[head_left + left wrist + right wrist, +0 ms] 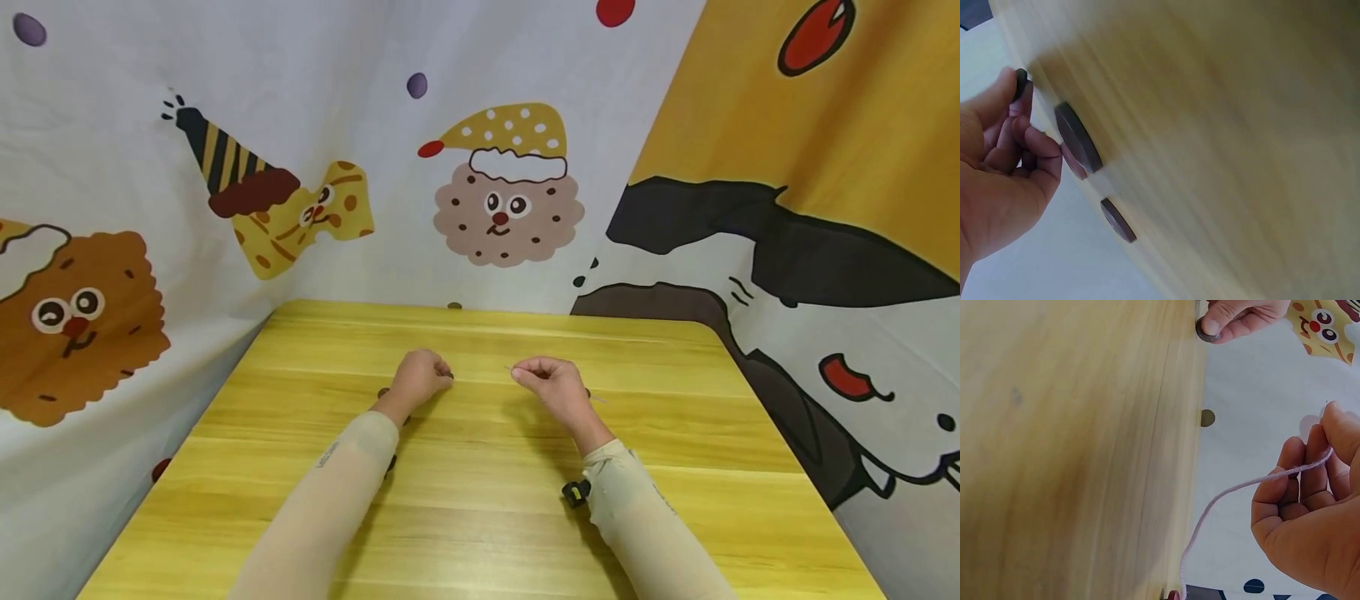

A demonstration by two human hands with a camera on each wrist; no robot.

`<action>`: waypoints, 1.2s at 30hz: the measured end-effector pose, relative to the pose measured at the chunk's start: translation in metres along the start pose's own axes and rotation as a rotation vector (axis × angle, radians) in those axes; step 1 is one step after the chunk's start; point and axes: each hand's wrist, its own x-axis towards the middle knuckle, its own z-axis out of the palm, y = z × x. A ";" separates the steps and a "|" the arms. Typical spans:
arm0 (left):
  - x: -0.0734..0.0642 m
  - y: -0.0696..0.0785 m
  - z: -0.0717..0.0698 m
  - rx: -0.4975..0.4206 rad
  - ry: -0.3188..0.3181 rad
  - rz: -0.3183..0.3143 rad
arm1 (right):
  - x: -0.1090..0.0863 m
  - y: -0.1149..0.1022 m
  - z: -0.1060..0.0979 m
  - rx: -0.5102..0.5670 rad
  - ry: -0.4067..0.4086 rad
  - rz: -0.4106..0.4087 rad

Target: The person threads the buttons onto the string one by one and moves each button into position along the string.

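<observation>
My left hand (422, 380) pinches a small dark brown disc (1020, 84) on edge between thumb and fingertips, raised over the table's far part. Beside that hand in the left wrist view, a larger dark disc (1079, 137), a reddish-brown disc (1074, 161) partly behind it, and another brown disc (1119, 220) lie on the table. Across from it, my right hand (553, 385) holds a thin lilac cord (1235, 487) between thumb and forefinger, its short tip sticking out past them. The cord hangs across the curled fingers down to a small reddish piece (1174, 595) at the view's bottom edge.
The yellow wood-grain table (480, 517) reaches a curtain (390, 250) printed with cartoon biscuits, which hangs at its far edge and sides. A small black device (575, 493) sits at my right wrist, by the sleeve (652, 517).
</observation>
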 end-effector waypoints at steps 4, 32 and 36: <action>-0.001 0.001 -0.002 -0.090 0.052 -0.048 | 0.002 -0.001 0.000 0.006 -0.006 0.012; -0.027 0.050 0.003 -0.499 0.358 0.043 | -0.001 -0.015 0.009 0.099 0.054 0.089; -0.029 0.062 0.006 -0.450 0.396 0.014 | 0.004 -0.023 0.010 0.103 0.082 0.096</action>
